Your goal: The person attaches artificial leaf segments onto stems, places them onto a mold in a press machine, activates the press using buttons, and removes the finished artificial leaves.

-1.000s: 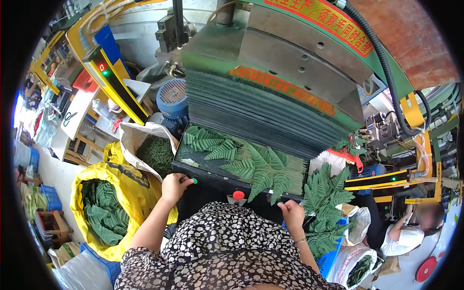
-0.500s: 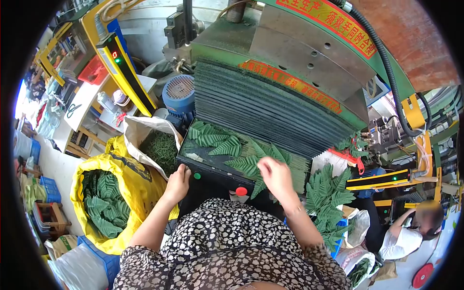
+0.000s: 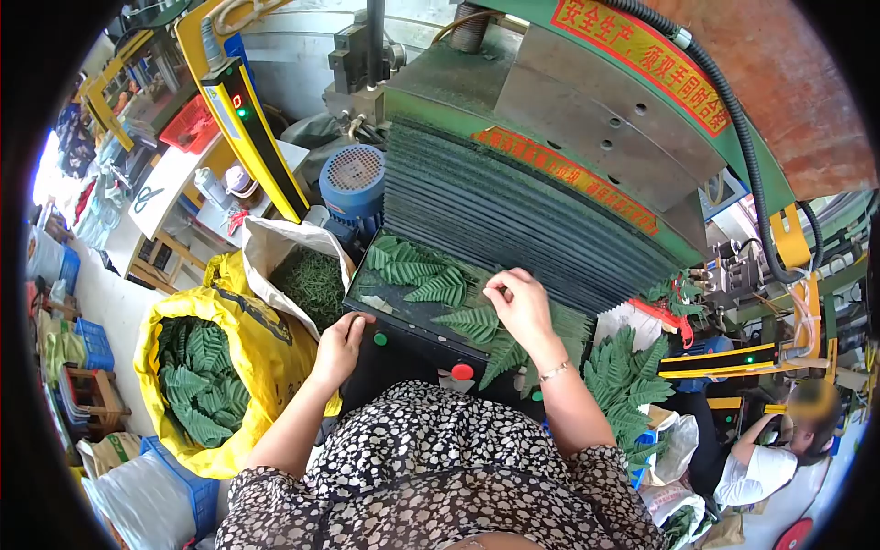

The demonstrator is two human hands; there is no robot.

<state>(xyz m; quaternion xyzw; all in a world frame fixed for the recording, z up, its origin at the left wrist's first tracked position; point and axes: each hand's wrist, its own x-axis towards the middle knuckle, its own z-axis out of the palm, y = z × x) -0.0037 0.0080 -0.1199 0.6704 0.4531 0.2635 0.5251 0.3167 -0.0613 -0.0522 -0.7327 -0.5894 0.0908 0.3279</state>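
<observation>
My right hand (image 3: 521,310), a bracelet at its wrist, is over the machine's bed with thumb and fingers pinched. Anything in the pinch is hidden. Just left of the fingertips lies a green artificial fern leaf (image 3: 469,323); another leaf (image 3: 503,359) slants below the palm, over the bed's front. A pile of fern leaves (image 3: 417,271) rests on the bed's left part. At the near left corner, my left hand (image 3: 341,346) has its fingers curled onto the black table edge (image 3: 390,316), beside a green button (image 3: 379,339).
A press with a ribbed dark curtain (image 3: 513,220) stands right behind the bed. A red button (image 3: 462,371) is on the front. Left are a yellow sack of leaves (image 3: 266,353) and a white sack of green scraps (image 3: 266,236). More leaves (image 3: 623,380) hang at right; another person (image 3: 756,472) sits beyond.
My right hand has moved slightly away from me over the bed, its wrist turned, and now covers leaves that showed before. My left hand stays at the table edge. The whole view has shifted slightly.
</observation>
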